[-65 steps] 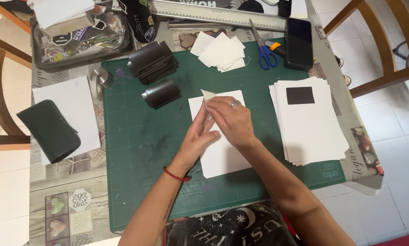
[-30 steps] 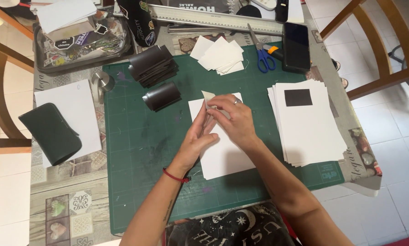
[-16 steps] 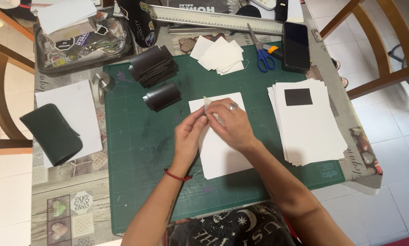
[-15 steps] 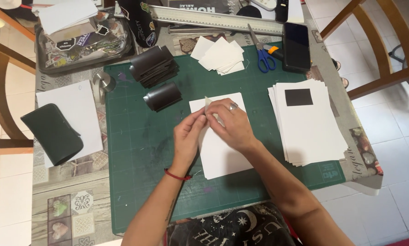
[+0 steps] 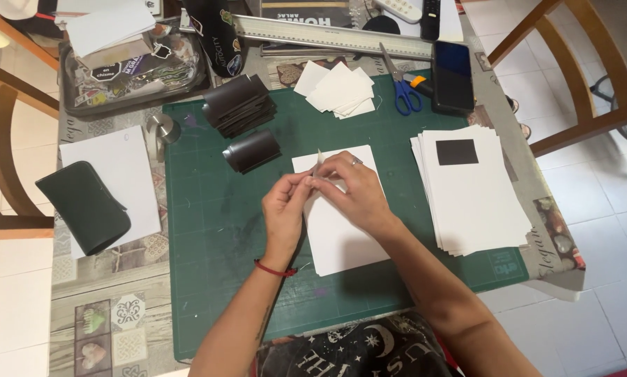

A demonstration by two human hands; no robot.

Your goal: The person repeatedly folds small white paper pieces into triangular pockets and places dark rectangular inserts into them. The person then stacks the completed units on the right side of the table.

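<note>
Our left hand [image 5: 285, 206] and right hand [image 5: 352, 185] together pinch a small paper piece [image 5: 319, 159] above the white sheet [image 5: 341, 234] on the green cutting mat [image 5: 215, 230].

hands [image 5: 324, 192] together, fingertips pinched, forearms converging

Pale square-tiled floor [image 5: 606, 237] fills the 3 o'clock side and shows again at 8 o'clock. Wooden chair with slatted back [image 5: 571, 77] stands at 2 o'clock, just beside the table edge. Second wooden chair, curved rail [image 5: 6, 146], at 9 o'clock. Table covered with grey patchwork-print cloth [image 5: 111, 307], its corner hanging at 4 o'clock. Light even, diffuse; soft shadows only.
</note>
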